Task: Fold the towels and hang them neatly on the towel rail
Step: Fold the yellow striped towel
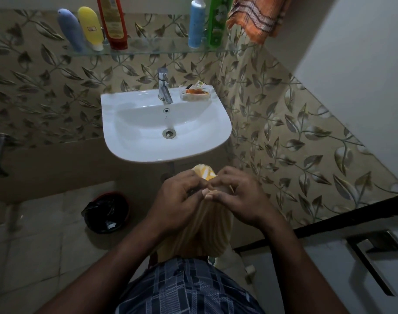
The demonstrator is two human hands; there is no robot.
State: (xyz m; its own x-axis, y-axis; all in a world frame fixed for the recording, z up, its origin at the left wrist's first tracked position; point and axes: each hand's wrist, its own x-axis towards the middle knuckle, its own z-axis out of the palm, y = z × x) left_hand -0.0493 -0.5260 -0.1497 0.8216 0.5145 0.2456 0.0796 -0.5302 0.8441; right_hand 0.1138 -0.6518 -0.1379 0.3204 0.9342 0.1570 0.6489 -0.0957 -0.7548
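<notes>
Just below the sink (125, 152), the left hand (176, 200) and right hand (241, 198) meet, fingers pinching the top of a pale yellow towel (205, 232), seemingly bunched lengthwise.

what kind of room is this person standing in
Most likely a small home bathroom: a white wall-mounted washbasin with a tap, a glass shelf of toiletry bottles above it, and leaf-patterned wall tiles.
</notes>
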